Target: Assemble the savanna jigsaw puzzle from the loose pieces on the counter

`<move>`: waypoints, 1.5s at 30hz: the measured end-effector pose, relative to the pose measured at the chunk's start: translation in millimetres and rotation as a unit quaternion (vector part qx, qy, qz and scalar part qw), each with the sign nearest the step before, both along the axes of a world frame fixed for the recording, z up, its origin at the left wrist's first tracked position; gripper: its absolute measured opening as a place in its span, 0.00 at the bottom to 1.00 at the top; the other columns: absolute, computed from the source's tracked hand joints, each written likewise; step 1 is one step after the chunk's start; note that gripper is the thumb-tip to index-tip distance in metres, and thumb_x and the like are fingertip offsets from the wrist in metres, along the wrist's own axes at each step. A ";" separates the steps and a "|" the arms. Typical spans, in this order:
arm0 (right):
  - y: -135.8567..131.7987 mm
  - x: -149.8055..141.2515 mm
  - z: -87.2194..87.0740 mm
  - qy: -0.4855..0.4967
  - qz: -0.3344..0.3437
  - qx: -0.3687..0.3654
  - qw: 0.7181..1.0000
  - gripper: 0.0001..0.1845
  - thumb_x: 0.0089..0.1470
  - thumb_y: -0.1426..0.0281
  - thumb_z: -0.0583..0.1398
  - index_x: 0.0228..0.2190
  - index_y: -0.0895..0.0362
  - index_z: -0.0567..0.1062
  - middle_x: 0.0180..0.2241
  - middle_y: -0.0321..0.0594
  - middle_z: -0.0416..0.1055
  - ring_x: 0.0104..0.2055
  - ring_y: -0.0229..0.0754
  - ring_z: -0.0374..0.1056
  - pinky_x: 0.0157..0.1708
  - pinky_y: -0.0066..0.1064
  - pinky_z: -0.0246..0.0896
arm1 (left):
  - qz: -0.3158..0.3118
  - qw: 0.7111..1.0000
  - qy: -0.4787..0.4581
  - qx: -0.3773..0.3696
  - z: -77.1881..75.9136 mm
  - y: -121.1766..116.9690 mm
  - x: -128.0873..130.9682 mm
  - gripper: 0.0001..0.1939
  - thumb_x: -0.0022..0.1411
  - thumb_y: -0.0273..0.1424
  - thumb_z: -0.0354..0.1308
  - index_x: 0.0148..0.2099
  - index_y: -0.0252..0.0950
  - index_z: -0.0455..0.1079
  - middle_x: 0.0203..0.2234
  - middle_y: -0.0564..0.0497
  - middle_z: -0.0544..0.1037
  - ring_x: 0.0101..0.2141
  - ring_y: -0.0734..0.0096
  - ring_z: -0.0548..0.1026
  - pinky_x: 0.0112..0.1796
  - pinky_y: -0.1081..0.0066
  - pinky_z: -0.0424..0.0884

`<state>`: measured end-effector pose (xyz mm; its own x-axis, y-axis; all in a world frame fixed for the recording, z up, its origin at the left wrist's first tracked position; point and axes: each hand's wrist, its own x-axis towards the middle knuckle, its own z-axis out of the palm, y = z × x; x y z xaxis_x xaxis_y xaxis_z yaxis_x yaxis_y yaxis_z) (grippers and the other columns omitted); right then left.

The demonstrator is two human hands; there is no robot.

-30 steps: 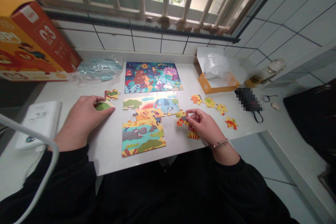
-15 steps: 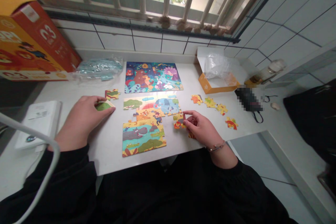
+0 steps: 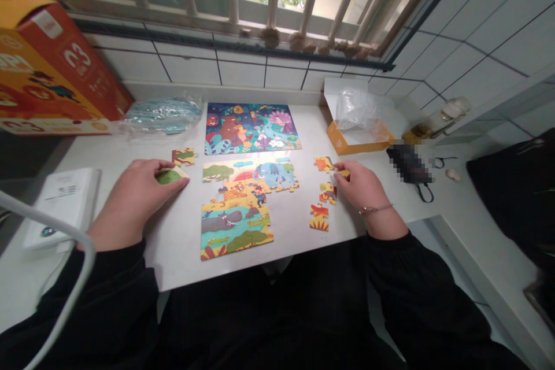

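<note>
1. Two bare hands work on the white counter (image 3: 299, 243) in the head view, the only view here. The right hand (image 3: 359, 188) is the active one, at the lower right of the centre, with its fingers loosely spread and curved down. Its fingertips sit at a small yellow puzzle piece (image 3: 344, 173), but whether they pinch it is hard to tell.
2. The left hand (image 3: 134, 196) lies at the lower left with its fingers pressed together, resting over a green-and-cream puzzle piece (image 3: 171, 176) without pinching it. A loose green-and-yellow piece (image 3: 184, 156) lies just above those fingers.
3. The part-built animal jigsaw (image 3: 236, 208) lies between the hands, with gaps still open along its right side and middle. A finished jungle jigsaw (image 3: 250, 129) lies above it.
4. Just left of the right hand, an orange piece (image 3: 324, 164), a red-and-yellow piece (image 3: 328, 192) and a sunburst piece (image 3: 319, 217) form a loose column. Open counter separates them from the jigsaw. The counter's front edge runs close below the sunburst piece and the right wrist, while more room lies to the right.
</note>
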<state>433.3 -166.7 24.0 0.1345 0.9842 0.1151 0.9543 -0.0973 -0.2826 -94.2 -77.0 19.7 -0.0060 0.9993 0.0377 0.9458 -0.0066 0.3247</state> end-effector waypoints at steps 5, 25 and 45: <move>36.5 -0.1 1.7 -0.043 0.081 -0.035 0.995 0.27 0.61 0.77 0.63 0.61 0.56 0.79 0.60 0.51 0.81 0.59 0.54 0.77 0.59 0.42 0.71 | -0.002 1.000 -0.001 0.002 -2.7 1.0 -2.8 0.38 0.58 0.57 0.62 0.59 0.33 0.80 0.52 0.35 0.80 0.53 0.40 0.80 0.60 0.49 0.77; 59.5 -11.7 8.4 -0.091 0.106 -0.072 0.988 0.07 0.63 0.69 0.67 0.43 0.56 0.81 0.45 0.47 0.80 0.48 0.50 0.76 0.50 0.37 0.68 | -0.004 1.000 0.002 -0.001 -6.1 1.9 -6.0 0.38 0.59 0.57 0.63 0.60 0.34 0.79 0.54 0.36 0.79 0.53 0.42 0.79 0.62 0.50 0.76; -45.0 10.5 -6.7 0.097 0.154 -0.035 0.983 0.10 0.63 0.64 0.68 0.46 0.50 0.79 0.50 0.45 0.81 0.52 0.53 0.78 0.56 0.48 0.74 | -0.010 1.000 -0.005 0.005 0.9 -0.6 -0.3 0.37 0.59 0.55 0.63 0.60 0.33 0.80 0.51 0.37 0.80 0.53 0.42 0.80 0.60 0.50 0.76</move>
<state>443.8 -211.7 17.3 -0.1577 0.9864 0.0470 0.8702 0.1613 -0.4656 -94.5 -77.6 20.6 0.0136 0.9988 0.0477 0.9422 -0.0288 0.3338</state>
